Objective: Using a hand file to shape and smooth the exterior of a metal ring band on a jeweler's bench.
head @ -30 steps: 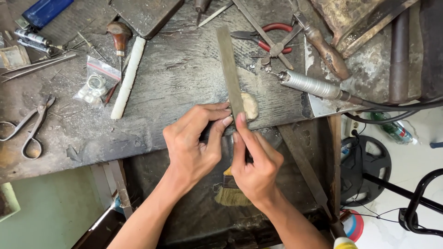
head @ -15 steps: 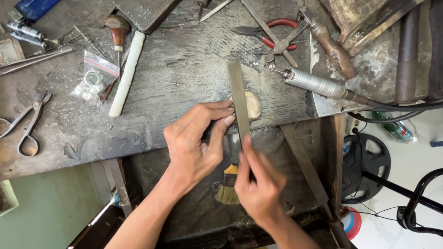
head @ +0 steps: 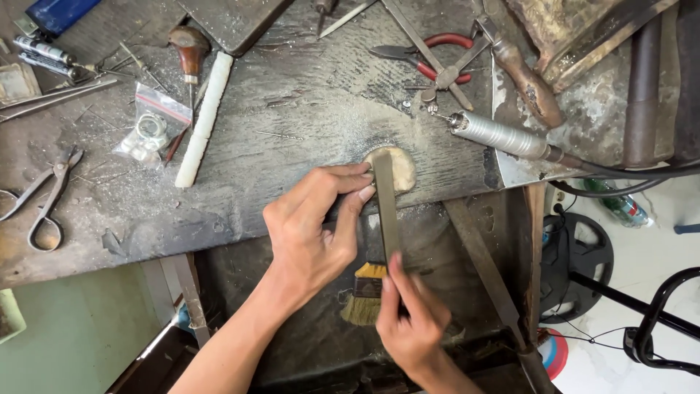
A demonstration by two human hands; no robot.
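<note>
the right hand (head: 410, 325) clenched the flat file (head: 386, 208) at six o'clock, its tip on the worn bench peg (head: 401, 169) at twelve, where the left hand (head: 310, 233) pinched something unseen, braced for filing.

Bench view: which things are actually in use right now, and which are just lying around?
In use:
left hand, pinching something too small to tell
right hand
flat file, in the right hand's grip
worn wooden peg, under the file tip

Lying about:
red-handled pliers
scissors
rotary handpiece
brush
white stick
</note>
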